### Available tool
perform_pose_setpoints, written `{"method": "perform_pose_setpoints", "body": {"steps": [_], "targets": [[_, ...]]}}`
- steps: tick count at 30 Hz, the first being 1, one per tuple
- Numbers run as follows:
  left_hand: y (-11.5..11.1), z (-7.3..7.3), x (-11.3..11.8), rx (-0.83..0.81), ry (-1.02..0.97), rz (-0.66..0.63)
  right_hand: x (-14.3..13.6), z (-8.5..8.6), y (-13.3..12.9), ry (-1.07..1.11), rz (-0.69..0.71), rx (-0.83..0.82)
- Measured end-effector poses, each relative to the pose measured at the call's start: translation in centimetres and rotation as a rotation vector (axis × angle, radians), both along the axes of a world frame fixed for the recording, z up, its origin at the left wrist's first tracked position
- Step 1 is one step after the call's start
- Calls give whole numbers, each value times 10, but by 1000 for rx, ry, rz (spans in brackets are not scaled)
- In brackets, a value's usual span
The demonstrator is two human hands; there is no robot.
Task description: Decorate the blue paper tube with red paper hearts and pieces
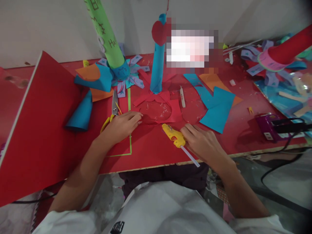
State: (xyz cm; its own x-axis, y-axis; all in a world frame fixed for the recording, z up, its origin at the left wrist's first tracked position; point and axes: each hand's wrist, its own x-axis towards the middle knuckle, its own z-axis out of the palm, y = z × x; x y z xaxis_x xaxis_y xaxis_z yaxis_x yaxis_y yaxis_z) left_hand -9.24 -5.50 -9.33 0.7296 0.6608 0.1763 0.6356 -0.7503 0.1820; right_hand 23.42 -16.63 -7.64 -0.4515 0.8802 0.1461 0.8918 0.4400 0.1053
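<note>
My left hand (124, 126) rests low over the table with its fingers bent and pressed together. Its fingertips are at the left edge of a red paper cut-out (175, 110); whether they pinch it is hidden. In my right hand (203, 141) is a yellow glue gun (174, 135), its handle behind my fingers. Its nozzle points up and left at the cut-out's lower edge, and a clear glue stick (190, 156) sticks out of its back. Behind the cut-out a blue paper tube (158, 68) with a red paper disc (159, 33) stands upright on red paper strips.
Yellow-handled scissors (114, 105) lie beside my left wrist. A large red board (41, 130) leans at left. Further back stands a green paper tube (107, 35). Blue paper pieces (220, 107) lie at right, near a purple power box (268, 126) with black cables. A pixelated patch hides part of the back.
</note>
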Motion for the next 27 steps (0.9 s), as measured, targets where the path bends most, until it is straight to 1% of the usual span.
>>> {"method": "perform_pose_setpoints", "body": {"steps": [4,9,14,22,27], "targets": [[0,2,1,23,34,-8,3,1,0,-7,10,-10],[-1,5,3,-2,33,5,8,2,-1,9,3,4],[-1,4,3,-17,11,13,12,3,-4,22,-5,-24],[0,2,2,40,-14,-10,18,4,-7,7,-29,-58],[-1,3,2,-3,-4,5,20,4,-8,21,-28,-57]]}}
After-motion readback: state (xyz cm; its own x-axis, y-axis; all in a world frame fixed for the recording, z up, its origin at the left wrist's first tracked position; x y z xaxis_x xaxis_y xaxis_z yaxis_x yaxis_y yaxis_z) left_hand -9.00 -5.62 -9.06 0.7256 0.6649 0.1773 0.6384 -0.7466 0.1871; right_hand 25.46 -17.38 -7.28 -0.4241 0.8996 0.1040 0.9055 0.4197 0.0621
